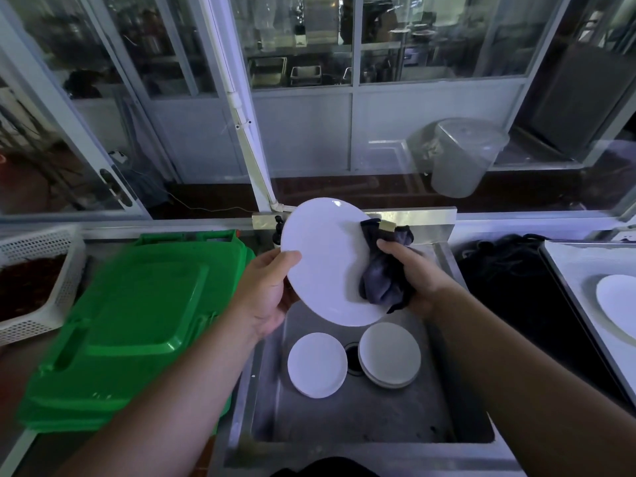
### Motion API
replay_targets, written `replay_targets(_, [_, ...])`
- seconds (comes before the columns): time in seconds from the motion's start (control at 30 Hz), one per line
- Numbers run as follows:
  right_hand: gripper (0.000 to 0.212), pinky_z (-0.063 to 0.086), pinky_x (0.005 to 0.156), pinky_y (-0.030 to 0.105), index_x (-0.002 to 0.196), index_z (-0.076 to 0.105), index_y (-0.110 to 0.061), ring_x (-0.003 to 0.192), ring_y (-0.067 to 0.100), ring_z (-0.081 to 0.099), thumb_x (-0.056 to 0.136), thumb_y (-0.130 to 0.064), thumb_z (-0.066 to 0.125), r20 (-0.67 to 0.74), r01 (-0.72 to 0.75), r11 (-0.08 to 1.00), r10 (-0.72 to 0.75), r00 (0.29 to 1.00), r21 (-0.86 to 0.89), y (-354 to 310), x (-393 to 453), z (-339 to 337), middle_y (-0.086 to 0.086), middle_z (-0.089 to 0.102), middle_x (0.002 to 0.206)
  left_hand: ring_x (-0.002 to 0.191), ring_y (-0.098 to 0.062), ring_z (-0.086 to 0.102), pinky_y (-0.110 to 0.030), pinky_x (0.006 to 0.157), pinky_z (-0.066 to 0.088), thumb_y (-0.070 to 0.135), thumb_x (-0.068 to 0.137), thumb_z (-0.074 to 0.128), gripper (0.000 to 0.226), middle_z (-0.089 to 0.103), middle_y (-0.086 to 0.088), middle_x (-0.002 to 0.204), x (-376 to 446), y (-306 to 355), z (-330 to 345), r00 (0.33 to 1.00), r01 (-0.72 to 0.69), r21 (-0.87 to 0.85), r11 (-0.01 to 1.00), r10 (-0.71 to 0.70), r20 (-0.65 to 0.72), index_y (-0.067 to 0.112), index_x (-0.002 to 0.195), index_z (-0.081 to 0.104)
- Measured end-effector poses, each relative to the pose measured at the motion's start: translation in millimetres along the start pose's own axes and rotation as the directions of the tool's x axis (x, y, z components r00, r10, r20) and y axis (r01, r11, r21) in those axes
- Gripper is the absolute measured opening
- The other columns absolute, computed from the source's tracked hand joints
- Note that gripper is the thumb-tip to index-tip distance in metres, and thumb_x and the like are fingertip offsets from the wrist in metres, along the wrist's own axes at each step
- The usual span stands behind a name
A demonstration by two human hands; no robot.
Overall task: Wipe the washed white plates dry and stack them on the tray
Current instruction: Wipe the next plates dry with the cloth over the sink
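Fingers (pixel 292 258) on plate (pixel 323 256), no writing.

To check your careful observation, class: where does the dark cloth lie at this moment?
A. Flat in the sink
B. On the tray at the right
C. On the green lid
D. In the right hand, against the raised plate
D: the right hand grips the dark cloth and presses it against the white plate, which the left hand holds above the sink.
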State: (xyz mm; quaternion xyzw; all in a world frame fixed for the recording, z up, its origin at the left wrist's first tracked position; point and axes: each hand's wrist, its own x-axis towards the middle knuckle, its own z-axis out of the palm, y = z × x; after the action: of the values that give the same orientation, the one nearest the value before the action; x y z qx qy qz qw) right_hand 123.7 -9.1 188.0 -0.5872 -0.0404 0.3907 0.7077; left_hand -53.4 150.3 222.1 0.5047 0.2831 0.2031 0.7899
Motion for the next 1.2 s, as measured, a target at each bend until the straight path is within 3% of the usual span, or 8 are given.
replay_targets(0.17, [0.029,0.058,0.061,0.03,0.114,0.07,-0.008,0.079,0.023,0.077,0.093,-0.026,0.078,-0.086,0.036,0.998,-0.032,0.996,0.052,7,2,9,0.01,0.078,0.094,0.09,-0.032,0.068,-0.037,0.078,0.053,0.018,0.073,0.068,0.014,0.074,-0.018,0.096,-3,-4,10,0.999,-0.039,-0.016,0.999,0.038,-0.023,0.012,0.083,0.076])
replay_targets(0.33, [0.038,0.063,0.08,0.044,0.122,0.071,-0.009,0.094,0.028,0.079,0.09,-0.026,0.082,-0.152,0.056,0.972,-0.021,0.988,0.228,21,0,16,0.012,0.08,0.11,0.08,-0.024,0.069,-0.032,0.069,0.052,0.018,0.075,0.067,0.014,0.076,-0.008,0.084,-2,-5,14,0.994,-0.106,-0.01,0.994,0.106,-0.034,0.021,0.066,0.078])
replay_targets(0.47, [0.038,0.065,0.079,0.048,0.122,0.073,-0.013,0.095,0.03,0.079,0.09,-0.031,0.082,-0.158,-0.001,0.935,0.061,0.986,0.354,33,-6,29,0.01,0.081,0.109,0.083,-0.02,0.071,-0.03,0.067,0.058,0.005,0.091,0.063,0.031,0.078,-0.004,0.088,-6,-18,22,0.984,-0.18,-0.083,0.98,0.177,-0.035,0.023,0.074,0.081])
replay_targets(0.57, [0.037,0.065,0.071,0.049,0.123,0.075,-0.017,0.097,0.032,0.079,0.091,-0.035,0.08,-0.127,-0.087,0.89,0.16,0.979,0.448,45,-9,39,0.01,0.079,0.113,0.083,-0.018,0.072,-0.03,0.067,0.059,0.012,0.082,0.063,0.021,0.078,-0.003,0.092,-11,-29,28,0.977,-0.215,-0.088,0.973,0.213,-0.031,0.023,0.086,0.08])
replay_targets(0.77, [0.041,0.062,0.089,0.052,0.124,0.075,-0.012,0.103,0.034,0.077,0.087,-0.029,0.083,-0.117,-0.09,0.953,0.128,0.985,0.288,31,-2,17,0.014,0.078,0.116,0.09,-0.027,0.074,-0.036,0.07,0.063,0.021,0.08,0.077,0.034,0.076,-0.018,0.11,1,-8,3,0.997,-0.054,-0.025,0.998,0.056,0.056,0.008,0.111,0.075])
replay_targets(0.87, [0.04,0.064,0.076,0.044,0.125,0.074,-0.012,0.092,0.03,0.078,0.088,-0.026,0.082,-0.082,-0.068,0.982,0.083,0.993,0.175,11,2,11,0.013,0.079,0.114,0.091,-0.029,0.075,-0.038,0.068,0.065,0.032,0.08,0.075,0.046,0.075,-0.023,0.112,6,15,-3,0.995,0.016,0.05,0.999,-0.021,0.1,0.001,0.114,0.071])
replay_targets(1.03, [0.033,0.063,0.084,0.045,0.118,0.076,-0.014,0.1,0.032,0.077,0.089,-0.028,0.081,-0.091,-0.038,0.983,0.055,0.994,0.179,-7,11,20,0.012,0.08,0.112,0.076,-0.022,0.075,-0.031,0.058,0.061,0.009,0.098,0.062,0.015,0.079,-0.011,0.088,7,14,6,0.996,-0.073,0.047,0.996,0.07,0.056,0.008,0.089,0.074])
replay_targets(1.2, [0.041,0.058,0.093,0.064,0.121,0.076,-0.019,0.102,0.037,0.077,0.083,-0.035,0.085,-0.14,-0.071,0.942,0.123,0.983,0.327,24,14,39,0.011,0.079,0.116,0.076,-0.018,0.073,-0.032,0.063,0.06,0.032,0.065,0.076,0.019,0.078,-0.005,0.084,2,-13,19,0.973,-0.231,0.017,0.973,0.23,0.026,0.022,0.079,0.082])
